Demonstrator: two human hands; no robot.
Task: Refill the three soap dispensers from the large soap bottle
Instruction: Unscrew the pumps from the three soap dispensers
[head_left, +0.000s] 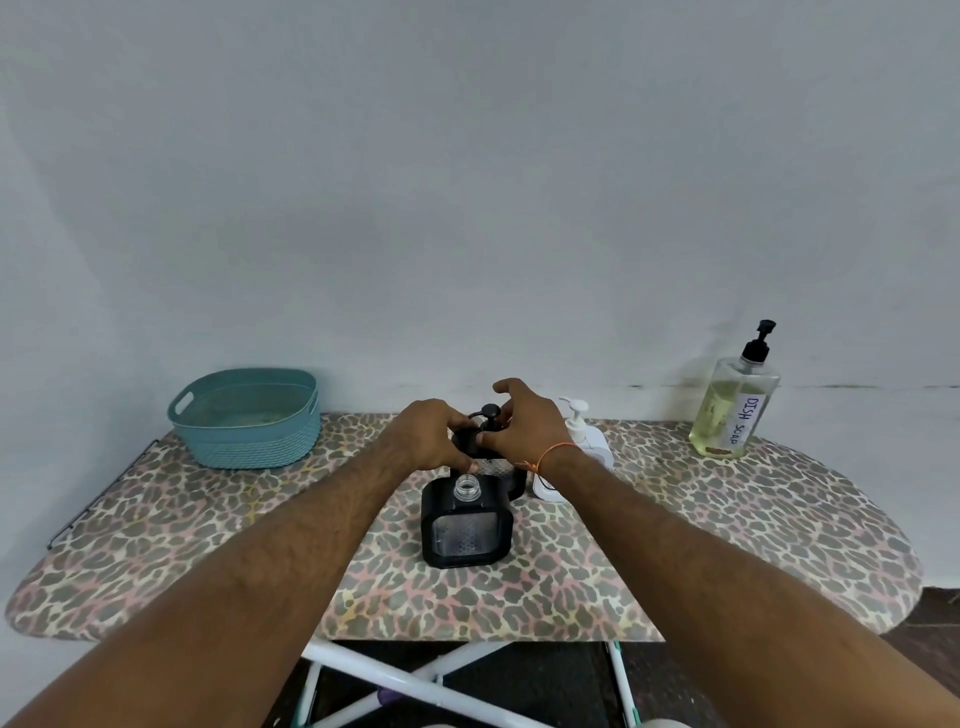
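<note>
We had both hands out over the middle of the ironing board (701, 545), which wore a leopard-print cover, and both were on the rear black dispenser (501, 467), largely hidden behind them. Our left hand (434, 434) gripped its top from the left side, fingers curled over the dark shoulder; our right hand (524, 421) pinched the black pump head (489, 415) with thumb and fingertips, the forefinger lifted clear above it. An orange thread (548, 457) circled the right wrist. Just in front of these, nearer to us, stood the second black dispenser (466, 525), upright, its pump off and its clear threaded neck (466, 488) open to the air; through its clear front panel we could not tell how much soap it held. The white dispenser (582, 441) stood just right of the right wrist, pump still on, partly hidden by it. The large soap bottle (735, 405), labelled DISH SOAP and roughly half full of yellowish liquid, stood well apart at the far right of the board by the wall, its black pump in place. A teal basket (249, 441) sat at the far left corner
</note>
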